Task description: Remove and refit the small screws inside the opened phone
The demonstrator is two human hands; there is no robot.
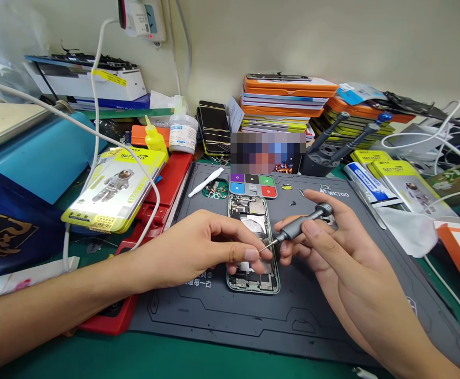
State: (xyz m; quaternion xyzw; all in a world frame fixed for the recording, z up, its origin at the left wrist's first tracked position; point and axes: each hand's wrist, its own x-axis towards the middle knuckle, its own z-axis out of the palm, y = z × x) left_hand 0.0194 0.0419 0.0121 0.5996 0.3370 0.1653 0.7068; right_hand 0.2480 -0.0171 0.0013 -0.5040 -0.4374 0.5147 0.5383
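In the head view, my two hands come in from either side and nearly meet just right of the frame's center, over the opened phone [256,221]. The phone lies upright in the picture on a dark gray mat [253,321], its inner parts bared, between my hands and beneath my fingers. My left hand [214,245] reaches in from the lower left, its fingers crossing the phone's middle and hiding part of it; thumb and forefinger are pinched together at the tip of a gray screwdriver [299,229], though I cannot tell whether they grip that tip or some tiny piece beside it. My right hand [344,252], from the lower right, is closed around the screwdriver's handle just right of the phone, the thin shaft slanting down and left over the phone's right edge. Just above the phone sits a tray of colored squares [253,186], with a white strip-like tool [206,182] to its left and a few small parts [287,186] to its right. Farther out, a yellow-and-white battery pack [115,184] lies at center left, a white jar [183,132] stands upper center beside a yellow bottle [153,137], and a black holder [317,160] with more drivers stands upper right, near a stack of boxes [285,100].
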